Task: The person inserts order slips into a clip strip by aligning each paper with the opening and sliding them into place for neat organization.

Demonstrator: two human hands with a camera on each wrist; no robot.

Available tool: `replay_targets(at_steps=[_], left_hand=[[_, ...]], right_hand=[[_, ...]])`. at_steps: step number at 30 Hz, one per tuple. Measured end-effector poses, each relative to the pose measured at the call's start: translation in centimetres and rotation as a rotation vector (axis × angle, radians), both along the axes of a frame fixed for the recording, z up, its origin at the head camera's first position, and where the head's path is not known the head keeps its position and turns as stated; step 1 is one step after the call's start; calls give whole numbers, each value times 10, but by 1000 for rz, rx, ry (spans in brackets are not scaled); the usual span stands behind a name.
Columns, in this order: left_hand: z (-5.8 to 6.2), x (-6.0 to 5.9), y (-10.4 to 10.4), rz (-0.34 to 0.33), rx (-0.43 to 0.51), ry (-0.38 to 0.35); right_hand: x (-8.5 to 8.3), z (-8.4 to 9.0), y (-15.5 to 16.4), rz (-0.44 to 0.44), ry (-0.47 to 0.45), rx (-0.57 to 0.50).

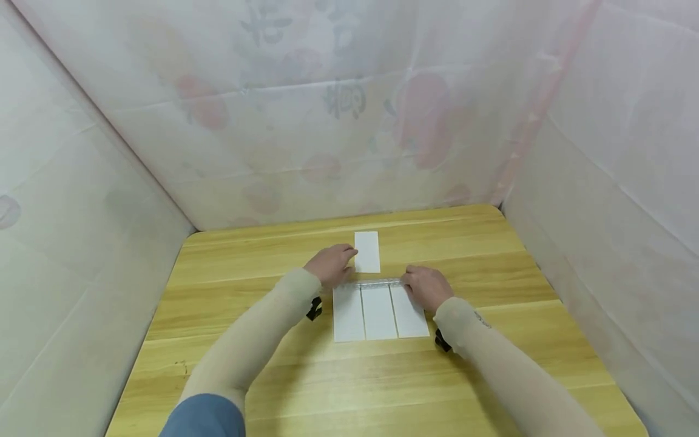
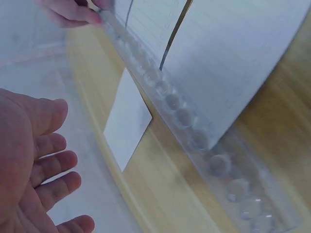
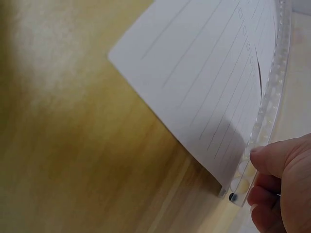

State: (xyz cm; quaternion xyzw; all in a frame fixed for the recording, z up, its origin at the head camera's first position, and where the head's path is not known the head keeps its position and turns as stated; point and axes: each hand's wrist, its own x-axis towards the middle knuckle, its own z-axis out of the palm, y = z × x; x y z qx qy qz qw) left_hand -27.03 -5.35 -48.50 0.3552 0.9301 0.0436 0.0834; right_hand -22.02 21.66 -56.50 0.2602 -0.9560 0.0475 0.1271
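A clear plastic strip (image 1: 378, 283) with a row of round shapes along it lies across the top edges of three white lined cards (image 1: 379, 312) set side by side. My right hand (image 1: 428, 288) pinches the strip's right end between thumb and fingers, as the right wrist view shows up close. My left hand (image 1: 332, 265) is beside the strip's left part, fingers spread and relaxed; in the left wrist view a gap separates them from the strip. Beyond the strip lies a single white card (image 1: 367, 252), near my left fingertips.
The wooden table (image 1: 338, 388) has rounded far corners. Pale printed sheeting (image 1: 327, 152) hangs behind it and on both sides. A black band (image 1: 314, 308) is on the left wrist, and another black band (image 1: 442, 341) on the right.
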Motion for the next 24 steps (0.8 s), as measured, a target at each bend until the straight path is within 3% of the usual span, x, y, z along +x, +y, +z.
replay_targets(at_steps=[5, 8, 13, 24], left_hand=[[-12, -18, 24, -15, -120, -4], [-21, -19, 35, -2, -185, -35], [-32, -14, 43, -38, -320, -13], [-45, -13, 28, 10, -266, -57]], right_hand=[[0, -3, 0, 2, 11, -17], [0, -4, 0, -5, 5, -15], [1, -5, -1, -6, -5, -16], [0, -3, -1, -6, -7, -4]])
